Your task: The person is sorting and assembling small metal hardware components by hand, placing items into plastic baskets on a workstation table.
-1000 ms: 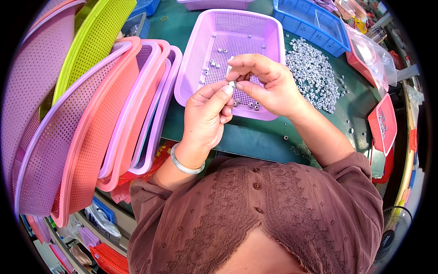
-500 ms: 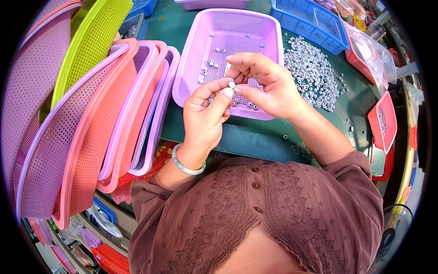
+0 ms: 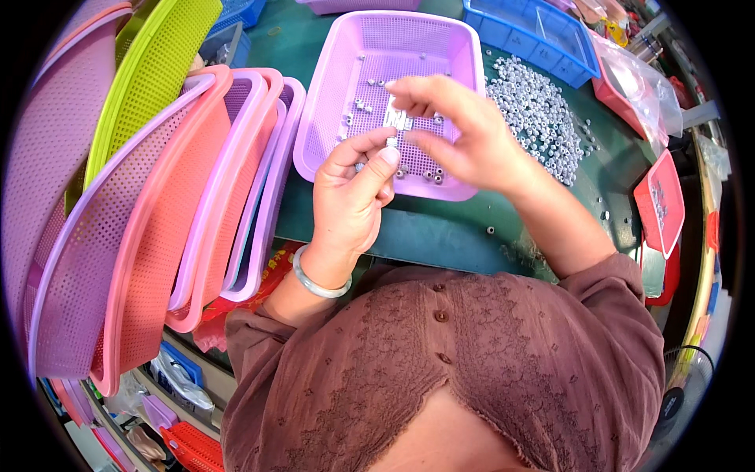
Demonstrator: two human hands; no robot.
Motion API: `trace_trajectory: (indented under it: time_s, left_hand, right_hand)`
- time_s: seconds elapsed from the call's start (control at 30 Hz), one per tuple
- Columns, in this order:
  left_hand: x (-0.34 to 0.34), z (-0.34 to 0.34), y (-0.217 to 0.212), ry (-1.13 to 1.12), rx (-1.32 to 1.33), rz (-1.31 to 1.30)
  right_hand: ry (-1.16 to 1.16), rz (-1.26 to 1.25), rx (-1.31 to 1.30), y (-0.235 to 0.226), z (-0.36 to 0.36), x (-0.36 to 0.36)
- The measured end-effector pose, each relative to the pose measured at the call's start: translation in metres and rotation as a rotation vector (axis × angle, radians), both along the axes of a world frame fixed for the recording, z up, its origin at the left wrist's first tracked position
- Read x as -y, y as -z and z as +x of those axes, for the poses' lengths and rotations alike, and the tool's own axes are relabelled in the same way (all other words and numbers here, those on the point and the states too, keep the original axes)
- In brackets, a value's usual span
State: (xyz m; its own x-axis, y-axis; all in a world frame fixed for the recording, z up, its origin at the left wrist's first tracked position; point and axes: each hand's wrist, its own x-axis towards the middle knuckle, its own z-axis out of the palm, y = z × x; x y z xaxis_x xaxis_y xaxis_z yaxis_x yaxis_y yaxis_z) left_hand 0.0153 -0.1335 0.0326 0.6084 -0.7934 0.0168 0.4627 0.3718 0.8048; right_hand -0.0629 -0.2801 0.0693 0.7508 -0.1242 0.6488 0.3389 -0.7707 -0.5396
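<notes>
Between the thumb and forefinger of my left hand (image 3: 351, 189) is a small grey metal part (image 3: 392, 142), nut-like in shape. My right hand (image 3: 468, 130) hovers just to its right, thumb and fingers apart, with nothing visible in them. Both hands are over the near part of a purple mesh basket (image 3: 307, 149). Several similar small parts lie scattered on the basket's floor, along with a pale labelled piece (image 3: 395, 115) partly hidden behind my fingers. To the right of the basket, a heap of the same grey parts (image 3: 539, 118) covers the green table.
Stacked purple, orange and green baskets (image 3: 173, 204) lean along the left side. A blue divided bin (image 3: 535, 39) stands behind the heap. At the right edge are a pink tray (image 3: 659, 203) and a clear plastic bag (image 3: 641, 94). Stray parts lie on the green table (image 3: 425, 228).
My right hand has drawn away from the small part and its fingers have parted. My left hand keeps the part, tipped slightly. The pale piece in the basket shows more now.
</notes>
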Motion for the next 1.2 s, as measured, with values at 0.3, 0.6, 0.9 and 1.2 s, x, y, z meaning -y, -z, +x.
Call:
trace_trajectory:
  time_s: [0.3,0.6,0.9,1.2]
  left_hand:
    - [-0.005,0.014,-0.001,0.175,-0.319,-0.057]
    - [-0.009,0.013,-0.004,0.182,-0.298,0.013]
    - [-0.007,0.015,-0.011,0.135,-0.272,0.099]
    - [0.0,0.007,-0.015,0.114,-0.188,0.154]
  right_hand:
    - [0.223,-0.656,-0.948,0.02,0.028,0.044]
    - [0.265,-0.601,-0.96,0.038,0.052,0.056]
    - [-0.121,0.004,-0.647,0.01,0.037,0.041]
    - [-0.146,0.016,-0.232,-0.014,0.003,0.002]
